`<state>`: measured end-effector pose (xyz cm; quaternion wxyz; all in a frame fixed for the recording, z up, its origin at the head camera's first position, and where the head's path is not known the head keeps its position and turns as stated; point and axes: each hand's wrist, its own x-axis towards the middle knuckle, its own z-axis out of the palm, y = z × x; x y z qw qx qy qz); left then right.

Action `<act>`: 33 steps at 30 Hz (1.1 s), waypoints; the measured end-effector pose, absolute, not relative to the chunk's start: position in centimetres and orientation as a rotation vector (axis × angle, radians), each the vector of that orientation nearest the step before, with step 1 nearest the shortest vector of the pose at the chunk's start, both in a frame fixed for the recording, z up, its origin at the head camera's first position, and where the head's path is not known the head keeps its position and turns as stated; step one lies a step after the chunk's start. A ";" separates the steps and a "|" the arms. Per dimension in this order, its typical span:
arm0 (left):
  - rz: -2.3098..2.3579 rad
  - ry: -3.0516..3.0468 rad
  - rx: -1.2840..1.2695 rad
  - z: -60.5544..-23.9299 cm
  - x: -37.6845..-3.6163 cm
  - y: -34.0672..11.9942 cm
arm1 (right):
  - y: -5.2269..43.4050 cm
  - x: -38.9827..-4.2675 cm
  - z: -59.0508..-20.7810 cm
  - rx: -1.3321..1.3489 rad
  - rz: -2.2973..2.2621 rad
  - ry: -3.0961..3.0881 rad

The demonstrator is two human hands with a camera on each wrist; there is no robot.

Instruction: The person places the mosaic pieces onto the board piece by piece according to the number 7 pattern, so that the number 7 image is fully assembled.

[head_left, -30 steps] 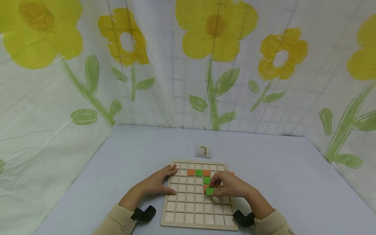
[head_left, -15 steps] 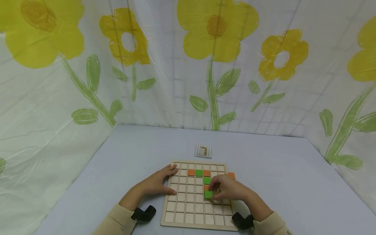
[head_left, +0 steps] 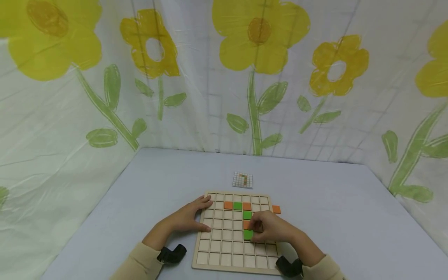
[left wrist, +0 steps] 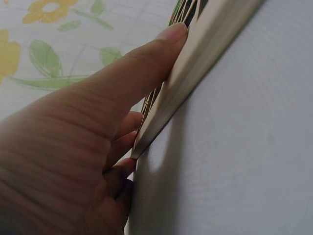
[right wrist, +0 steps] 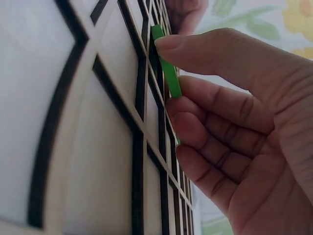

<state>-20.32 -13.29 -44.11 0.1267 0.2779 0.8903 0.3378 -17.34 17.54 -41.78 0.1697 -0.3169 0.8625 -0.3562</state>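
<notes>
- The green tile (head_left: 248,234) lies on the wooden grid board (head_left: 224,249), in the cell just below the orange tile (head_left: 246,224), at the bottom of a column running down from the top row.
- The right hand (head_left: 276,229) is on it; its fingers (right wrist: 205,49) pinch the tile's edges, thumb on top.
- The left hand (head_left: 187,217) lies on the board's left edge, fingers straight, well apart from the tile.
- The right wrist view shows the tile (right wrist: 168,73) edge-on and tilted, not flat in its cell; the head view hides this.
- A spare orange tile (head_left: 276,209) lies on the worktop (head_left: 350,217) just right of the board.
</notes>
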 end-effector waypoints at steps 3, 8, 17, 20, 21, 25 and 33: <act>0.979 2.593 0.813 -44.1 -20.3 -13.2 | 17.6 -17.4 -41.9 -0.918 -1.005 2.454; 0.974 2.598 0.818 -44.0 -20.3 -13.2 | 17.6 -17.4 -42.0 -0.931 -1.000 2.455; 0.989 2.597 0.825 -44.2 -20.4 -13.2 | 17.7 -17.3 -41.4 -0.912 -0.996 2.474; 0.994 2.601 0.817 -44.2 -20.4 -13.2 | 18.2 -17.5 -41.1 -0.893 -1.036 2.486; 0.997 2.602 0.812 -44.2 -20.4 -13.2 | 18.4 -17.6 -41.0 -0.889 -1.041 2.506; 1.000 2.606 0.801 -44.2 -20.3 -13.2 | 19.9 -18.5 -41.1 -0.850 -1.048 2.617; 1.006 2.596 0.785 -44.2 -20.3 -13.2 | 23.2 -20.0 -41.8 -0.737 -1.125 2.753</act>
